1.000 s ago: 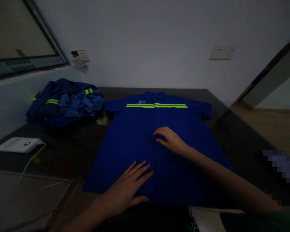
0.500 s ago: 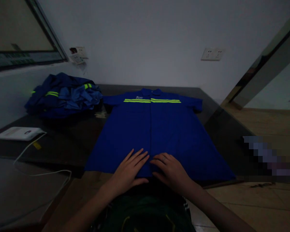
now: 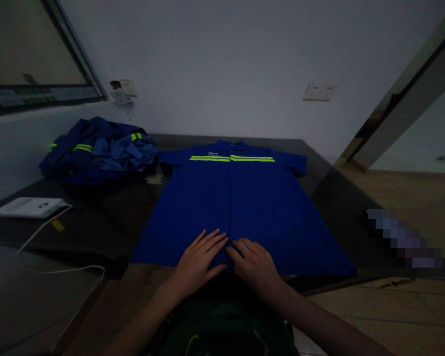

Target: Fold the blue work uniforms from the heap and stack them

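A short-sleeved blue work shirt lies spread out, front up, with its collar at the far end and its hem towards me. Two yellow-green reflective bands cross its chest, and small white lettering shows above one of them. Flat on the lower front, left of the button placket, rests my left hand with its fingers spread. My right hand, a ring on one finger, lies at the placket close to the hem. Its fingers are slightly bent on the cloth and its thumb is hidden.
The dark table carries a heap of blue clothes at the back left. A white device with a white cable lies at the left edge. Wall sockets sit behind. A pixelated patch covers something at the right.
My right hand has shifted slightly left, its fingers more bent and its thumb now out of sight. My left hand stays in place on the shirt. The camera view has shifted a little.
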A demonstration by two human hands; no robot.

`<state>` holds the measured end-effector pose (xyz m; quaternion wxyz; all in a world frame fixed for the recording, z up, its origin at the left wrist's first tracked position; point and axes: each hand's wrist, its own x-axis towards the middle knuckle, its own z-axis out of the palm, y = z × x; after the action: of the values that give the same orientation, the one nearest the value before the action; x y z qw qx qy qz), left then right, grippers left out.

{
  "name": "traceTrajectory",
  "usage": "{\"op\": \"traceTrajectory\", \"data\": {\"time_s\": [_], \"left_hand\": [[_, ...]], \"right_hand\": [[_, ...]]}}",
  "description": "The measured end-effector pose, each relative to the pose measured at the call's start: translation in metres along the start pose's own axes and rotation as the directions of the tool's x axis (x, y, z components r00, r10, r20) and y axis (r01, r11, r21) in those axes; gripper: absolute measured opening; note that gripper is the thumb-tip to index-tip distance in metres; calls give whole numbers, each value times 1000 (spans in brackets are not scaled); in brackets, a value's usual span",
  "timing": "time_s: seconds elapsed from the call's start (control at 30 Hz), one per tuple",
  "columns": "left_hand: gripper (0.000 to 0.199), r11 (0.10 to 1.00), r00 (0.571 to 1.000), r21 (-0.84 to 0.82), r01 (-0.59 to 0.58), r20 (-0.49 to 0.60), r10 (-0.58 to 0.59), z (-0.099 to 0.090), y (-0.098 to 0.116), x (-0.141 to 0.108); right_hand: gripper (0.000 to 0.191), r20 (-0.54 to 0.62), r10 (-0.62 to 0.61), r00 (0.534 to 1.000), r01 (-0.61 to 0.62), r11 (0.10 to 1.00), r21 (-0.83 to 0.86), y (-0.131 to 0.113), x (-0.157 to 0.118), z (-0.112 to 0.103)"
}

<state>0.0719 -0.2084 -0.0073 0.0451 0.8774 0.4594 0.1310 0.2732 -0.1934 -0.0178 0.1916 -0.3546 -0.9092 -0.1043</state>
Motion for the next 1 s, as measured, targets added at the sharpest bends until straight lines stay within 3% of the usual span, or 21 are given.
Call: {"op": "traceTrajectory", "data": {"time_s": [0.17, 0.4, 0.53, 0.7, 0.9, 1.0], "left_hand": [[51, 1000, 999, 13, 2, -53, -1, 4, -1, 1], [58, 996, 989, -33, 84, -121, -87, 2, 3, 4], [61, 992, 986, -75, 105, -123, -113, 0, 5, 6], [54, 990, 985, -127, 59, -152, -78, -1, 6, 5], [44, 999, 961, -2, -49, -272, 47, 1, 12, 1], [36, 997, 943, 27, -66, -324, 72, 5, 13, -1]], "right_hand": [[19, -89, -19, 996, 24, 999, 47, 7, 0, 4], [26, -241, -69, 968, 95, 991, 98, 20, 7, -28], [22, -238, -57, 970, 88, 988, 124, 19, 6, -28], [21, -134, 69, 989, -27, 955, 297, 15, -5, -13], [21, -269, 135, 954, -22, 923, 385, 13, -6, -20], [20, -248, 122, 961, -21, 926, 376, 10, -4, -23]]}}
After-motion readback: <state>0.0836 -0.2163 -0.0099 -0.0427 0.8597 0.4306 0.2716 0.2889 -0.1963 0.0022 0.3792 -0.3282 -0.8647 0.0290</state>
